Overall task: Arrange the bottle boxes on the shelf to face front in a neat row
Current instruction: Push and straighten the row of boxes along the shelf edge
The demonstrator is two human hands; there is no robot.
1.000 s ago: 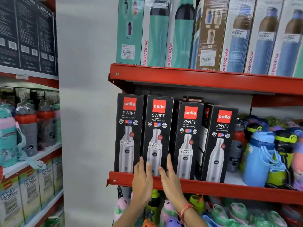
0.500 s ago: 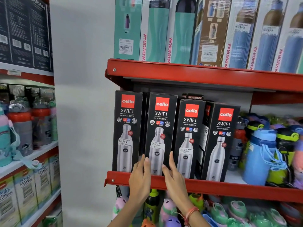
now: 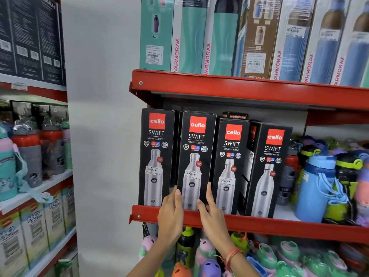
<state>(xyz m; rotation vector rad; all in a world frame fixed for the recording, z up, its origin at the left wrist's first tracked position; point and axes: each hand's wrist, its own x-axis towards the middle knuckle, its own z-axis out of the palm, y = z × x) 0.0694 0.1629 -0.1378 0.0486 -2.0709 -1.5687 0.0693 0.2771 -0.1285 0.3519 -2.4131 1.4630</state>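
Observation:
Several black Cello Swift bottle boxes stand on the red middle shelf (image 3: 259, 224). The first box (image 3: 156, 156) faces front at the far left. The second box (image 3: 196, 156) stands beside it, with my left hand (image 3: 171, 214) against its lower left edge and my right hand (image 3: 211, 214) against its lower right edge, fingers flat on its sides. The third box (image 3: 231, 166) is set a little further back. The fourth box (image 3: 269, 172) is turned slightly, showing its left side panel.
Loose blue and coloured bottles (image 3: 317, 184) crowd the shelf right of the boxes. Tall Varmora boxes (image 3: 249, 37) fill the upper shelf. Small bottles (image 3: 209, 256) sit below. A white wall (image 3: 103, 136) and another shelving unit (image 3: 34, 176) lie to the left.
Both hands have slid up from the shelf's front lip to clasp the second box's lower sides, and that box has come forward, closer to the first box's line.

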